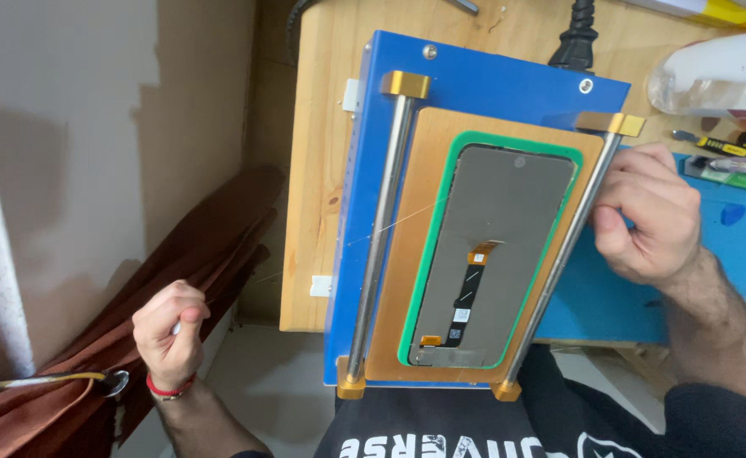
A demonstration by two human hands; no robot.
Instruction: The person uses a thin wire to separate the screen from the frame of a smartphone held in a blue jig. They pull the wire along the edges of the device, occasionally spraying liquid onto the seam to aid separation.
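Note:
A blue flat machine (483,85) lies on a wooden table, with two metal rails (379,229) capped in brass. On its brown plate, inside a green frame (434,254), lies a grey phone screen panel (491,229) with an orange and black flex cable. My left hand (169,331) is off the table's left side, fist closed on the end of a thin wire (390,227) that runs across to the panel. My right hand (644,216) is closed beside the right rail, pinching the wire's other end, which I cannot see clearly.
A clear plastic bottle (712,80) lies at the top right. Small screwdriver-like tools (729,148) rest on a blue mat (610,297). A black power cable (578,34) plugs in at the machine's far edge. Brown cloth (186,254) hangs at the left.

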